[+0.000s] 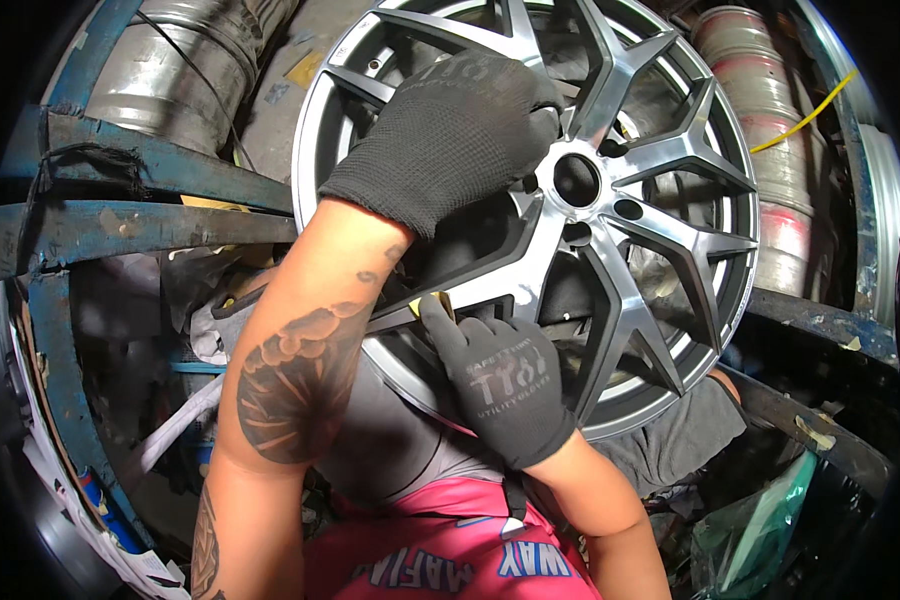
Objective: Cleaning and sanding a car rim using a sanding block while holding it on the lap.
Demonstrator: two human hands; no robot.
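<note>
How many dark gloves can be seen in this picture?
2. One glove is on the left hand, over the wheel's upper-left spokes; the other is on the right hand, at the lower-left spoke. Others may be hidden in the dark areas.

Beams point(160, 230) lie left of the wheel point(602, 208), stacked rims point(776, 160) right.

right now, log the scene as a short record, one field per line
left hand: dark-gloved, over the wheel beside its hub
right hand: dark-gloved, fingertip at a small yellow piece by a spoke
wheel: silver, spoked, face toward the camera, no tire on it
left side: blue frame, metal cylinder
right side: yellow cord, green sheet
near lower rim: grey cloth
</note>
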